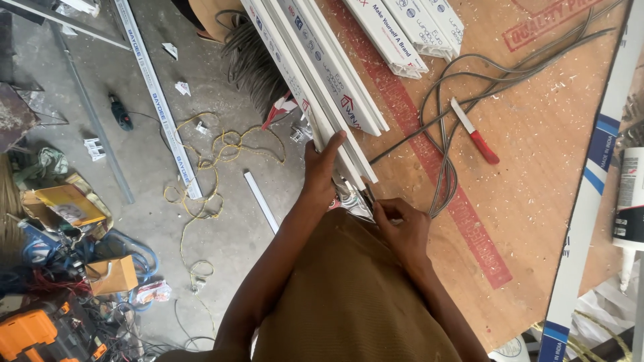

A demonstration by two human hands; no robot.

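Observation:
My left hand (320, 169) lies flat against the side of a bundle of long white plastic profiles (315, 74) that rest on the edge of a plywood table (537, 154). Its fingers point up along the profiles. My right hand (401, 226) is at the near end of the same bundle, fingers curled and pinching something small at the cut end, where peeled protective film (352, 200) hangs. What it pinches is too small to tell.
A red-handled knife (475, 131) and grey rubber gasket cords (463, 87) lie on the table. More white profiles (412, 30) sit at the back, a sealant tube (629, 201) at the right. On the floor are a white strip (155, 94), yellow cord (208, 167), tools and boxes (60, 281).

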